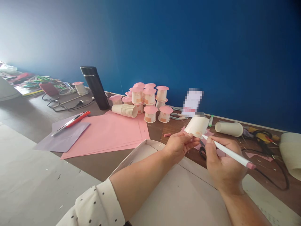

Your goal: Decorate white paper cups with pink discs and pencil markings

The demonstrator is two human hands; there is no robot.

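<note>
My left hand [180,145] grips the rim of an upside-down white paper cup [197,125], fingers closed on its lower edge. A small orange patch shows low on the cup's side. Pinched in my right hand [224,160] is a white marker [231,153] with a pink end, its tip at or very near the cup's lower edge. Behind my left hand, several decorated paper cups [150,114] with pink round tops are stacked and grouped, drawn with orange doors and windows. A nested row of plain paper cups [124,110] lies on its side in front of them.
Pink paper sheets [110,131], a purple sheet [63,135] and a red utility knife [72,121] lie left. A black bottle [95,88] stands near the blue wall. Dark scissors [202,153] sit below the cup. Another cup [229,129], cables and a cup stack [291,153] are right.
</note>
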